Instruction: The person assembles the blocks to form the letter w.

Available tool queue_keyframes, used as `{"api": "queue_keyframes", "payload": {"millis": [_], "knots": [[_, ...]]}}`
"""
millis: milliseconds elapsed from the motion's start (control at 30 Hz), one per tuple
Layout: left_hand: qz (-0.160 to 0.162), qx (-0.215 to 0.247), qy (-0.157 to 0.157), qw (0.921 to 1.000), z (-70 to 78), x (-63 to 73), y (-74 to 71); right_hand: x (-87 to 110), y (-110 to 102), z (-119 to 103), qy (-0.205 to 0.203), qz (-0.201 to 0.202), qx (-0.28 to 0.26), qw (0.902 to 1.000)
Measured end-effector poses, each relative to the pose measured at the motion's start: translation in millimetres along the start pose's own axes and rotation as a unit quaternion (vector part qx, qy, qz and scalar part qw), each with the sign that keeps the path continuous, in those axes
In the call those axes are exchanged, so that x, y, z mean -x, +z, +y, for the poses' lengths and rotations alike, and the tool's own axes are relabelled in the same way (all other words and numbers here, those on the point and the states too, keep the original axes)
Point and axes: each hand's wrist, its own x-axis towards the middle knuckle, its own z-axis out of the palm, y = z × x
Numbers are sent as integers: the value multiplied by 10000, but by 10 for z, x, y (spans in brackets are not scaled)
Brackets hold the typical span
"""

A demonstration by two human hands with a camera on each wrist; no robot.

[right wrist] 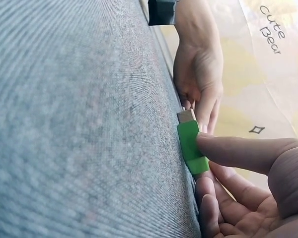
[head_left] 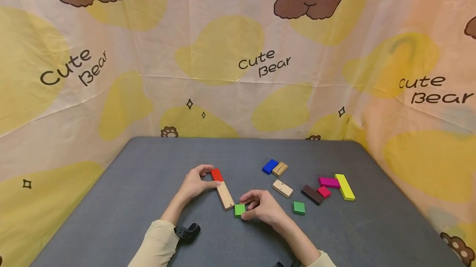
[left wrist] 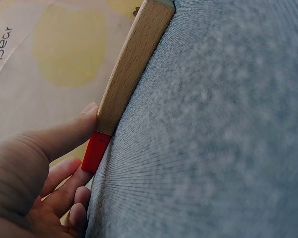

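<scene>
On the grey table my left hand [head_left: 194,182] holds a small red block [head_left: 216,175] that sits end to end with a long natural-wood block [head_left: 225,195]. In the left wrist view the thumb presses near their joint, with fingertips at the far end of the red block [left wrist: 95,151]. My right hand [head_left: 265,208] pinches a light green block [head_left: 239,210] at the near end of the wood block. From the right wrist, the thumb lies against the green block [right wrist: 189,141], fingers curled behind it.
Right of my hands lie a blue block [head_left: 270,166], a striped wood block [head_left: 280,169], a pale wood block [head_left: 282,188], a darker green block [head_left: 298,208], a dark brown block [head_left: 312,194], a red-pink block [head_left: 324,191], a magenta block [head_left: 329,182] and a yellow block [head_left: 345,187].
</scene>
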Motion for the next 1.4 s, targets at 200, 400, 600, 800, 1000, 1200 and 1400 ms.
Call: {"api": "queue_keyframes", "payload": {"millis": [200, 400, 600, 800, 1000, 1200, 1400], "knots": [[-28, -12, -42, 10000, -1, 5, -10, -8, 4, 17, 30, 4, 40, 10000], [-48, -33, -46, 10000, -2, 2, -6, -10, -4, 37, 20, 36, 42, 10000], [-35, -36, -15, 10000, -28, 16, 1, 25, -46, 64, -14, 97, -276, 9996], [-20, -7, -20, 10000, -36, 17, 13, 76, -271, 93, -650, 649, -194, 9956], [-18, 2, -31, 10000, 2, -2, 0, 167, -749, 170, -1058, 1744, 792, 9758], [-7, 20, -98, 9999, 4, 3, -10, 211, -1033, 310, -580, 1833, 1187, 9741], [-10, -5, -71, 10000, 6, 10, -1, 225, -1075, 329, -400, 1618, 1011, 9808]]}}
